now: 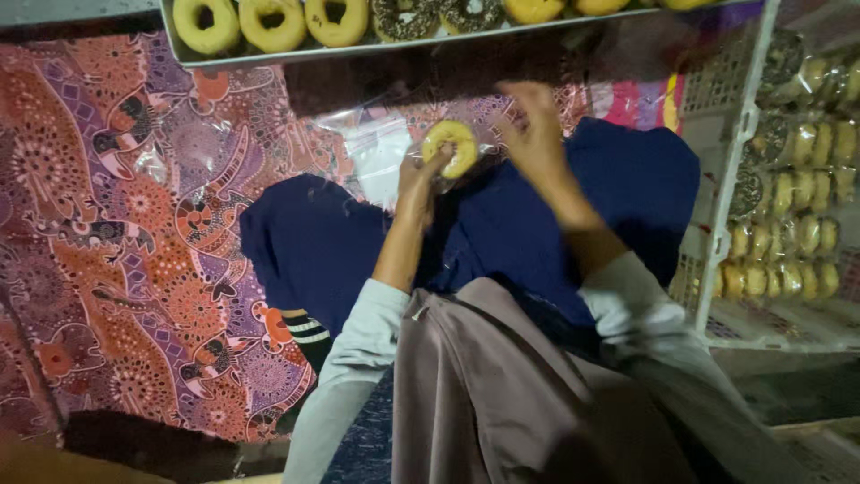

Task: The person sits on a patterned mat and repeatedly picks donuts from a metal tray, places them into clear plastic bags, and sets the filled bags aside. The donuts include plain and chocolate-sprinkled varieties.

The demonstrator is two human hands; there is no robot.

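Here the left hand (419, 177) grips a yellow-glazed doughnut (451, 147) by its lower left edge, fingers closed on it, and the doughnut sits partly inside a clear plastic bag (381, 157) whose film spreads out to the left of the doughnut. The right hand (533, 130) is just to the right of the doughnut, raised and blurred; its fingers look curled near the bag's edge, but whether they pinch the film cannot be told. Both forearms come up from light grey sleeves (363, 345).

Below the doughnut lies dark blue cloth (537, 224) over the person's lap, with a grey-brown garment (484, 385) nearer the camera. Left of the doughnut, a patterned fabric (107, 224) in orange, purple and white covers the surface.

Above the doughnut, a metal tray (269, 56) runs along the top edge, holding a row of ring doughnuts: yellow-glazed ones (273, 22) to the upper left and chocolate-sprinkled ones (405, 16) almost straight above. Well to the right of the doughnut stands a white plastic crate (730, 179), and inside it are stacked packs of bagged doughnuts (797, 233), several to a pack, some yellow and some dark-topped.
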